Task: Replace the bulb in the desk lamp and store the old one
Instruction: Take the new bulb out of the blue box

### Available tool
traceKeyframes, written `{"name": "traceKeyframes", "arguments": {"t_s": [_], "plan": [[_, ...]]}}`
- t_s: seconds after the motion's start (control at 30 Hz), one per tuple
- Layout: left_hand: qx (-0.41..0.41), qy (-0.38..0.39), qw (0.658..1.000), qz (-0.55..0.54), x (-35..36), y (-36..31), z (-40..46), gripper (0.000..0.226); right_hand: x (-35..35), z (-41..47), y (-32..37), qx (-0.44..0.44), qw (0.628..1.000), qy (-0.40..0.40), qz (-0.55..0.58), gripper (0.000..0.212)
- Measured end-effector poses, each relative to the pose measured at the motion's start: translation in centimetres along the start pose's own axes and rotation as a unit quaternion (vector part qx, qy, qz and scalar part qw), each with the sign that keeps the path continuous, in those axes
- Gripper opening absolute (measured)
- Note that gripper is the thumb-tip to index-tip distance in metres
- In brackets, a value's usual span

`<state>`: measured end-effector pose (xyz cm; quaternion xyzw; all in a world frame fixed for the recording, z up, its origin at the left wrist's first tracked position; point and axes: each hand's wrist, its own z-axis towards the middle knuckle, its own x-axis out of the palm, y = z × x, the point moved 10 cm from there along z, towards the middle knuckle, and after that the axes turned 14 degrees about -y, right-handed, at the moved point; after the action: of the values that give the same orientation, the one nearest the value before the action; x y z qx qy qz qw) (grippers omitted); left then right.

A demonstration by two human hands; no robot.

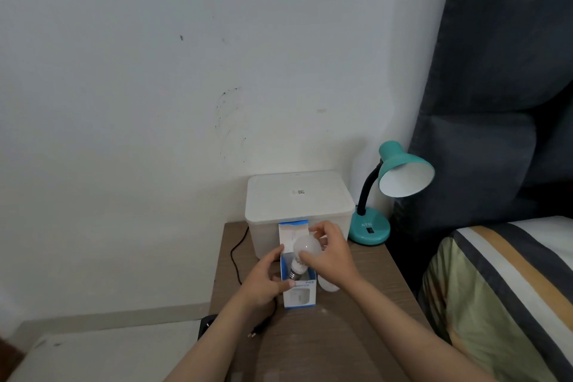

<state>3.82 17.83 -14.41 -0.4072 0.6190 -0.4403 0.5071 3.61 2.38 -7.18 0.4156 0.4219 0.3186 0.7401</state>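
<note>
My right hand point(331, 260) pinches a round frosted white light bulb point(305, 246) with thumb and fingers. Its silver screw end points down into the open top of a small white and blue cardboard box point(299, 291). My left hand point(266, 281) is pressed around the side of the box to keep it from tipping. I cannot tell if the bulb is going in or coming out.

A second white bulb point(328, 285) lies on the brown wooden table point(341, 335), just beside the box, partly hidden under my right wrist. I cannot tell which bulb is the old one.

The teal desk lamp point(400, 177) with a bendy black neck stands at the far right corner of the table. Its shade looks empty inside, so I think a bulb must go in there next. Then the old bulb must be put away.

A big white plastic tub with a lid point(297, 205) sits at the far edge, touching the wall. A black cord point(237, 257) runs along the left edge. A striped bed point(511, 273) is to the right.
</note>
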Motion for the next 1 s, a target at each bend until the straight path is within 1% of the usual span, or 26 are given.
{"name": "traceKeyframes", "arguments": {"t_s": [0.13,0.23,0.3,0.37,0.4,0.47,0.5,0.6,0.67,0.77,0.83,0.9,1.0], "plan": [[-0.014,-0.012,0.999,-0.026,0.1,0.1,-0.3,0.081,-1.9,0.7,0.5,0.019,0.994,-0.053,0.091,0.033],[0.001,-0.031,0.999,-0.024,0.0,-0.3,-0.6,0.077,-2.4,1.1,0.6,0.039,0.987,-0.059,0.145,0.027],[0.023,-0.056,0.998,-0.013,-0.3,-0.6,-0.9,0.069,-2.4,1.2,0.2,0.042,0.990,-0.059,0.125,0.020],[0.038,-0.087,0.995,-0.003,-0.6,-0.6,-1.1,0.066,-2.2,1.1,-0.4,0.046,0.996,-0.057,0.051,0.008],[0.042,-0.101,0.994,0.005,-0.7,-0.7,-1.3,0.065,-2.0,1.1,-0.7,0.049,0.997,-0.052,-0.003,0.006],[0.055,-0.125,0.991,0.019,-0.9,-1.0,-1.6,0.064,-1.5,1.0,-1.4,0.059,0.994,-0.032,-0.088,0.021],[0.058,-0.131,0.989,0.021,-0.9,-1.2,-1.8,0.063,-1.3,1.0,-1.6,0.065,0.992,-0.024,-0.104,0.028],[0.054,-0.142,0.988,0.020,-1.0,-1.0,-1.7,0.063,-0.4,1.1,-1.9,0.087,0.990,0.004,-0.114,0.040],[0.049,-0.145,0.988,0.020,-1.1,-0.8,-1.7,0.065,0.2,1.5,-1.8,0.102,0.989,0.026,-0.102,0.042],[0.047,-0.146,0.988,0.019,-1.1,-0.7,-1.6,0.065,1.0,1.9,-1.1,0.114,0.989,0.062,-0.071,0.031],[0.052,-0.150,0.987,0.024,-1.1,-0.7,-1.6,0.066,1.3,1.8,-0.7,0.096,0.988,0.081,-0.088,0.022],[0.050,-0.151,0.987,0.022,-1.1,-0.5,-1.6,0.068,1.2,1.4,-0.7,0.084,0.987,0.090,-0.100,0.017],[0.055,-0.154,0.986,0.021,-1.0,-0.6,-1.7,0.066,0.7,0.7,-1.0,0.070,0.988,0.096,-0.101,0.010]]}}
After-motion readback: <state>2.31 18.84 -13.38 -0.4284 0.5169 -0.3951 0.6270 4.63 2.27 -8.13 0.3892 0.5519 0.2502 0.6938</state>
